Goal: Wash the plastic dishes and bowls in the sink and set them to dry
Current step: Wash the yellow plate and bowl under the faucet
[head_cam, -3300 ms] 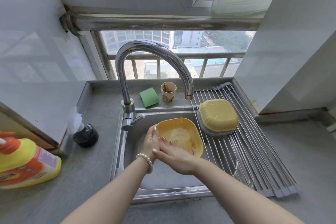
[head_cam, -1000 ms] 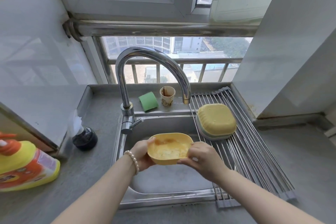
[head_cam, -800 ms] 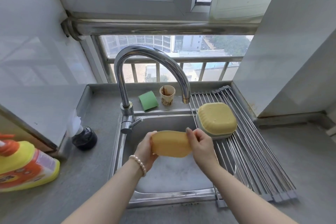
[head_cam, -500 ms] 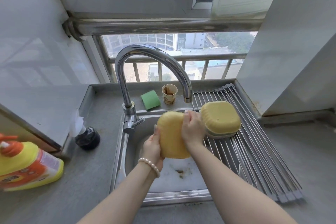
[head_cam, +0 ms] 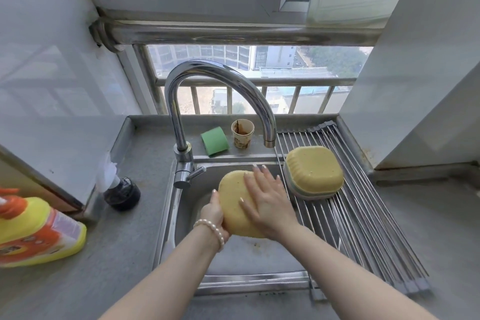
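You stand at a steel sink (head_cam: 181, 218) under a window, with a tall curved faucet (head_cam: 215, 73) arching over the basin. To the right, a roll-up wire drying rack (head_cam: 363, 228) spans the sink edge and counter; on it sits a stack of bowls (head_cam: 313, 171), upside down, the top one yellow.

Over the basin you hold a yellow plastic bowl (head_cam: 233, 205) tipped on edge, its underside facing you. Your left hand (head_cam: 213, 213) grips its lower left rim, fingers curled around the edge. Your right hand (head_cam: 267, 200) lies flat across the underside, fingers straight and spread, rubbing rather than grasping.

You appear to be washing the outside of this bowl. The next move probably calls for a rinse, though whether water is running cannot be told, then placing it upside down on the rack beside the stack.

At far left stands a yellow and orange detergent jug (head_cam: 33, 231); its label is too blurred to read. Behind the sink sit a green sponge (head_cam: 215, 142) and a stained paper cup (head_cam: 242, 133) with an unreadable print.
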Demonstrator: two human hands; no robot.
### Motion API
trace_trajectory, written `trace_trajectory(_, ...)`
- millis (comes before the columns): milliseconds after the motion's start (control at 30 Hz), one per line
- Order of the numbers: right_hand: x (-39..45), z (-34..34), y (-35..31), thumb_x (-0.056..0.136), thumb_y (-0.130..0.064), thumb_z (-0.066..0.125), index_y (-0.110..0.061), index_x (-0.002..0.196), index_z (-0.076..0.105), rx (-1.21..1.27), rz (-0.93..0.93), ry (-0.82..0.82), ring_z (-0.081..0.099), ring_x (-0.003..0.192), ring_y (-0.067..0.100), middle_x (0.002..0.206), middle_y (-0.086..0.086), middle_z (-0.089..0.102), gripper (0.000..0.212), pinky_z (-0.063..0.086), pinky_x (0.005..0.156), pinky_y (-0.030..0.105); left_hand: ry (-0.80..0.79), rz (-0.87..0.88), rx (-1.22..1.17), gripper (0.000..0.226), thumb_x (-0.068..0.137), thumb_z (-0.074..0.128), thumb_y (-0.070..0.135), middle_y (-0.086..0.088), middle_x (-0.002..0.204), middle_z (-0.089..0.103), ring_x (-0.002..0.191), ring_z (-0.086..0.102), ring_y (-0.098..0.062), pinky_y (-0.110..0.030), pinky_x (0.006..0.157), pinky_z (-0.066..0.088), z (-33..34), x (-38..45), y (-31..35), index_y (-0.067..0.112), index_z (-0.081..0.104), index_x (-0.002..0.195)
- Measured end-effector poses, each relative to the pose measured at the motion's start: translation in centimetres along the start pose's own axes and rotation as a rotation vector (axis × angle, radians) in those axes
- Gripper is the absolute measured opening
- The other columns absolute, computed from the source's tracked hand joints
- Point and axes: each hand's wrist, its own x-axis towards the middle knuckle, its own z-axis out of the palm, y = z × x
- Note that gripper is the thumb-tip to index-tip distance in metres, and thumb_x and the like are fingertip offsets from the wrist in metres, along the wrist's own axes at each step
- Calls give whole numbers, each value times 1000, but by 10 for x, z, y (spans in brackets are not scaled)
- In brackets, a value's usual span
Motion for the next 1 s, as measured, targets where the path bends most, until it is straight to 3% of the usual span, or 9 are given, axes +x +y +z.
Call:
trace_trajectory(67,21,-15,-11,88,-69,17,-21,141,39,28,278,-170,38,132,30,145,9,43,75,32,103,46,-3,46,141,42,98,47,43,-13,88,67,86,64,-29,-49,87,54,5,-6,-5,4,64,91)
trace_trajectory(167,35,-23,-1,92,-67,25,-16,95,60,228,496,-214,57,97,30,101,9,63,62,39,75,37,45,108,281,43,88,60,47,-12,81,69,83,66,-31,-48,86,54,2,1,1,5,68,81)
trace_trajectory(233,34,-20,12,94,-54,35,-15,68,53,532,626,-213,54,78,26,77,6,58,51,37,68,34,106,191,389,41,83,67,44,-8,67,64,70,62,-29,-36,73,54,-1,5,9,6,64,66)
trace_trajectory(300,32,-14,21,95,-42,43,-9,70,58,766,791,-197,55,79,28,77,8,58,43,42,73,35,157,397,563,41,88,62,39,-4,60,52,64,49,-24,-30,62,41,5,0,13,13,53,59)
trace_trajectory(400,30,-7,26,96,-41,46,0,99,66,858,937,-131,60,101,33,103,17,65,46,46,89,39,195,765,1143,56,85,38,65,-5,106,59,103,51,-27,-34,90,41,17,-12,-3,21,63,109)
trace_trajectory(533,27,-9,25,99,-39,40,4,106,66,765,917,-71,59,104,35,109,19,66,50,45,88,37,84,1075,1524,99,69,6,87,-4,134,48,119,47,-27,-40,97,36,20,-10,-27,33,31,147)
trace_trajectory(700,19,-15,24,101,-41,37,-9,66,58,741,742,-53,58,86,30,84,14,64,52,40,75,35,-182,958,1503,100,58,15,87,-2,116,52,107,51,-21,-33,87,43,23,0,1,29,43,135)
trace_trajectory(867,12,-15,25,98,-40,45,-16,47,34,753,643,6,41,55,20,48,-3,40,58,30,58,33,-148,587,1081,59,82,41,70,0,65,51,65,50,-21,-33,65,39,34,-1,15,15,48,64)
trace_trajectory(1000,8,-14,24,95,-41,51,-18,41,24,604,538,69,28,42,15,35,-6,24,65,23,52,32,-43,248,688,27,92,58,34,-7,82,64,82,58,-25,-33,81,47,32,9,17,9,67,85)
